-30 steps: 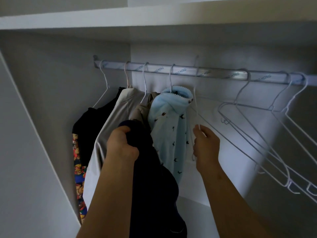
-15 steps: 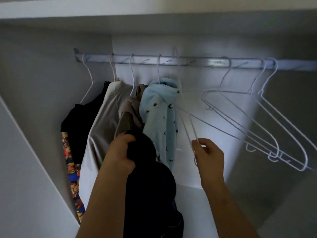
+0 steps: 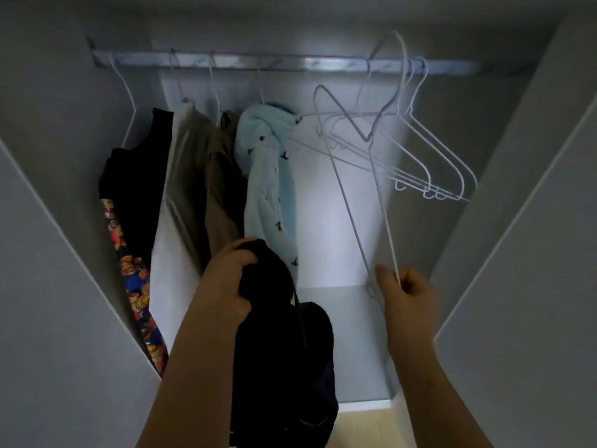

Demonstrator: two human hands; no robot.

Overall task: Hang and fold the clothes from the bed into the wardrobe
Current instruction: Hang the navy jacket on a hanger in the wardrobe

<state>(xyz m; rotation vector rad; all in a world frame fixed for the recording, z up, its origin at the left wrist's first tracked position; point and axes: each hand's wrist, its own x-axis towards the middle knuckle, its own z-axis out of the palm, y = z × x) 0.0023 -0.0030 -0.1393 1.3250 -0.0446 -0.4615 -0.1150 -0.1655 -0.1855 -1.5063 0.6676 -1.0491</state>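
Note:
My left hand grips a bunched dark navy garment that hangs down in front of the wardrobe. In my right hand I pinch the lower bar of a white wire hanger. That hanger is off the rail, tilted, with its hook up near the rail at the right. On the rail hang a black garment, a white one, a tan one and a light blue fleece piece.
Several empty white wire hangers hang on the right part of the rail. The wardrobe's side walls close in left and right. Its white floor panel lies below, and a strip of wooden floor shows at the bottom.
My right hand has lifted the wire hanger off the rail and drawn it down and to the right. The view has pulled back and tilted downward. My left hand still holds the dark garment.

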